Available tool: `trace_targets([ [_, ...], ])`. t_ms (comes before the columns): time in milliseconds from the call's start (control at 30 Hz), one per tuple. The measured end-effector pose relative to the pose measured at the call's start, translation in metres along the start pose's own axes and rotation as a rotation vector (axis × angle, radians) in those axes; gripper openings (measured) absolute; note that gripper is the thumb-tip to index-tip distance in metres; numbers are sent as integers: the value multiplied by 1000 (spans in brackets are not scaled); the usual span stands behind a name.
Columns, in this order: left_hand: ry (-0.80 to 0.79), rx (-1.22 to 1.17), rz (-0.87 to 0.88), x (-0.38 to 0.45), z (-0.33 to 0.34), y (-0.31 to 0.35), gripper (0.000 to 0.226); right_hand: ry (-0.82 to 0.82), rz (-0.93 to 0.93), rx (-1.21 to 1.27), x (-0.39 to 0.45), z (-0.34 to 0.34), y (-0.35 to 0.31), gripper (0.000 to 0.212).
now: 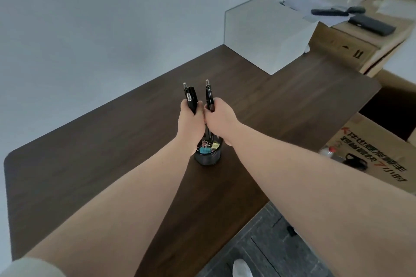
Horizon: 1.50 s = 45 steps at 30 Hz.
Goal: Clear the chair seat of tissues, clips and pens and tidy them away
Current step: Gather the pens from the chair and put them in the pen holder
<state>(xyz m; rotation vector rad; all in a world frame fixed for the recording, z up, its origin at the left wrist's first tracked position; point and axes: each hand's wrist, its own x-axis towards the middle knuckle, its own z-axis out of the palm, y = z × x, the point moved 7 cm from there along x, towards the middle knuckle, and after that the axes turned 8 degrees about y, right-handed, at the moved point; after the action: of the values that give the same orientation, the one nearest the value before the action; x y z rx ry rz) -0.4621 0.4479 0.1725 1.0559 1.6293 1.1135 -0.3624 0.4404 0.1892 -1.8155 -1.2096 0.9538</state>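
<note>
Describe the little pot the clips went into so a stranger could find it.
On the dark wooden desk, look near the middle, just under both hands. The small black pen pot stands there, with coloured binder clips inside.

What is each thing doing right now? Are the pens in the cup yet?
left hand: grip shut on black pens, held upright above the cup.
right hand: grip shut on a pen.
left pens: upright, not in the cup yet.
right pen: upright, its lower end reaching down into the cup.
cup: standing on the desk, open, with coloured clips inside.
clips: lying in the cup.
desk: holds the cup.
</note>
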Motion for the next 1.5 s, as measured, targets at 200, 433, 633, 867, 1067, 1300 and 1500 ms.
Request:
trace_targets([
  [200, 35, 51, -19, -1, 10, -16, 6, -4, 24, 2, 10, 5, 23, 18],
  [433, 30, 122, -47, 0, 7, -28, 3, -37, -24, -40, 13, 12, 30, 17],
  [633, 28, 190, -29, -1, 5, -25, 5, -30, -69, -134, 12, 7, 27, 26],
  [867, 18, 218, 16, -5, 0, -18, 39, -27, -156, -212, 9, 1, 17, 39],
  [1067, -49, 382, 55, -15, -3, -11, 61, -55, -169, -266, -1, -7, 21, 53],
  [1300, -99, 452, 125, -36, -16, 7, 73, -75, -170, -289, -21, -28, 28, 76],
  [1500, -246, 509, 224, -84, -14, 7, 77, -92, -27, -364, -84, -59, 61, 87],
])
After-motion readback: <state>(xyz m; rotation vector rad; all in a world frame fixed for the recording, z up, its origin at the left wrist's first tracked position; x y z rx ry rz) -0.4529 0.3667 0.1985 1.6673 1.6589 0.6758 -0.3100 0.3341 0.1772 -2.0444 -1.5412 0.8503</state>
